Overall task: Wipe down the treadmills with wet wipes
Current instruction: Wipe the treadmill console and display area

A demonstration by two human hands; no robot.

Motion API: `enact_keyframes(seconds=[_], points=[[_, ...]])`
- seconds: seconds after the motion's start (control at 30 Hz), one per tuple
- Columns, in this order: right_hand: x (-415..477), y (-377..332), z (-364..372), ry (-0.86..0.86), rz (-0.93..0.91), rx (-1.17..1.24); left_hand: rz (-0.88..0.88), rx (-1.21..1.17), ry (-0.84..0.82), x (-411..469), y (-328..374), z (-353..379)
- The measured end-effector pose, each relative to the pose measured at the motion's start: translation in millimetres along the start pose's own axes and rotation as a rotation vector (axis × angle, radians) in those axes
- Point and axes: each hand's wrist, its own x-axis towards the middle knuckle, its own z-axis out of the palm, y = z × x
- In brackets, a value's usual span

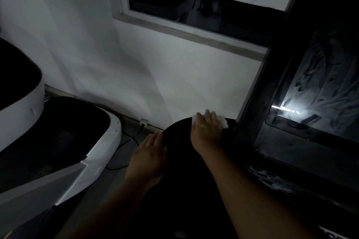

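Note:
The room is dim. A black rounded treadmill cover [178,130] fills the lower middle of the head view. My right hand [206,132] lies flat on its far edge and presses a white wet wipe [223,120] against it; the wipe sticks out past my fingers to the right. My left hand [149,157] rests with straight fingers on the cover's left edge and holds nothing. The treadmill's dark console screen [318,91], smeared and reflecting a light, stands tilted at the right.
A second, white-and-black treadmill [108,137] stands at the left, close to my left arm. A white wall with a window [184,2] is ahead. A wall socket [144,122] and a black cable [126,142] lie on the floor between the machines.

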Motion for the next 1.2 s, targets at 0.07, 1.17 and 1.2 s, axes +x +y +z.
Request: enact_keyframes(seconds=[0.07, 1.17, 1.2], points=[[-9, -12, 10, -0.042, -0.098, 0.008, -0.001, 0.007, 0.021, 0, -1, 1], [-80, -33, 9, -0.167, -0.743, 0.049, -0.318, 0.103, 0.053, -115, 12, -17], [-91, -39, 10, -0.156, -0.777, 0.085, -0.31, 0.106, 0.05, -117, 12, -18]])
